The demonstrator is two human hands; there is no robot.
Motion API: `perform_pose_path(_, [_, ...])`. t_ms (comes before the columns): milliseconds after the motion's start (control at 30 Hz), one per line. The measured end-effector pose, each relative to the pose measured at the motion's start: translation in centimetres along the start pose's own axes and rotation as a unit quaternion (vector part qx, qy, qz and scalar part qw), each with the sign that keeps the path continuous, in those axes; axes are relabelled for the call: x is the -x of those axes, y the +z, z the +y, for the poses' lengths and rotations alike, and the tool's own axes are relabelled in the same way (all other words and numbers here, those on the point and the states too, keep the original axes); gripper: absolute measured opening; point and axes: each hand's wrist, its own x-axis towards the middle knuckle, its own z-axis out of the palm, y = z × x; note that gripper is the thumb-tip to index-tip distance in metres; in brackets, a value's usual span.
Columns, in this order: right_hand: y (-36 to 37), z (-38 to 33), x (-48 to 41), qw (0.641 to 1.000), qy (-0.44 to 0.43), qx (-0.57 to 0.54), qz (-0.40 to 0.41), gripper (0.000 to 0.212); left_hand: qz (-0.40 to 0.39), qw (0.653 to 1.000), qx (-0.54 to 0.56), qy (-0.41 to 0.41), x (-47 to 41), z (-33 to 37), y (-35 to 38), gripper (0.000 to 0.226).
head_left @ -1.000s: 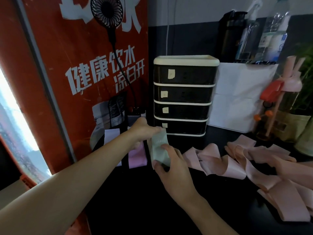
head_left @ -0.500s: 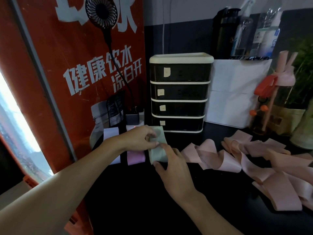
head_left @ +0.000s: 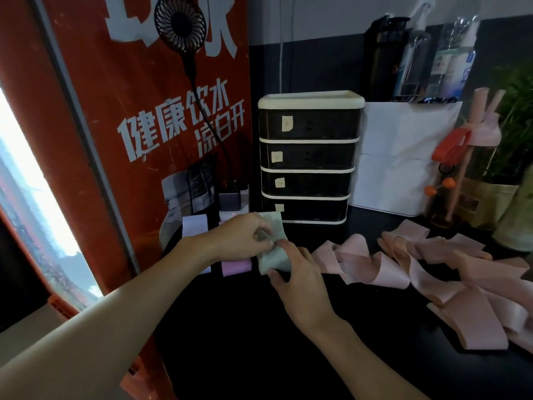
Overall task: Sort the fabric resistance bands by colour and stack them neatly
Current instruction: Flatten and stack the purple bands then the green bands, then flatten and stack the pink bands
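Black tabletop [head_left: 259, 342], dim and glossy. Red poster [head_left: 129, 111] on the left wall with a small fan [head_left: 180, 24] against it; four-drawer unit [head_left: 310, 157] at the back, white box [head_left: 403, 157] just beside it. Pale green band [head_left: 274, 259] lies in front of the drawers, next to a purple band [head_left: 235, 266] and a lilac band [head_left: 194, 225]. Left hand [head_left: 242, 238]: grip pinched on its upper fold. Right hand [head_left: 300, 281]: grip clamped on its near edge. Loose pink bands [head_left: 403, 264] sprawl to the right.

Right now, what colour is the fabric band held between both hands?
Pale mint green; the head view shows the folded fabric resistance band best.
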Motion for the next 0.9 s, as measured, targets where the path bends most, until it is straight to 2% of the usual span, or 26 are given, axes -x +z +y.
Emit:
perform_pose_path(133, [-0.4, -0.6, 0.3, 1.000, 0.002, 0.023, -0.004, 0.059, -0.005, 1.000, -0.016, 0.010, 0.6, 0.5, 0.3, 0.024])
perform_pose_path(233, [-1.9, -1.2, 1.1, 0.998, -0.016, 0.057, 0.009, 0.057, 0.004, 0.999, -0.029, 0.014, 0.9, 0.9, 0.3, 0.025])
perform_pose_path(433, [-7.8, 1.8, 3.6, 0.976, -0.002, 0.212, 0.037, 0.043, 0.001, 1.000, -0.015, 0.017, 1.0, 1.6, -0.2, 0.022])
perform_pose_path(533, [-8.7, 3.2, 4.3, 0.972, 0.030, 0.232, 0.025, 0.041, 0.002, 1.000, -0.018, 0.023, 1.1, 1.9, 0.1, 0.021])
perform_pose_path(700, [-8.3, 4.2, 3.7, 0.969, -0.003, 0.245, 0.022, 0.031, 0.015, 0.999, -0.039, 0.024, 1.2, 2.0, 0.7, 0.023])
perform_pose_path(900, [-8.3, 4.5, 2.9, 0.969, -0.003, 0.245, 0.028, 0.014, 0.040, 0.998, -0.053, 0.023, 1.4, 1.8, 0.9, 0.025])
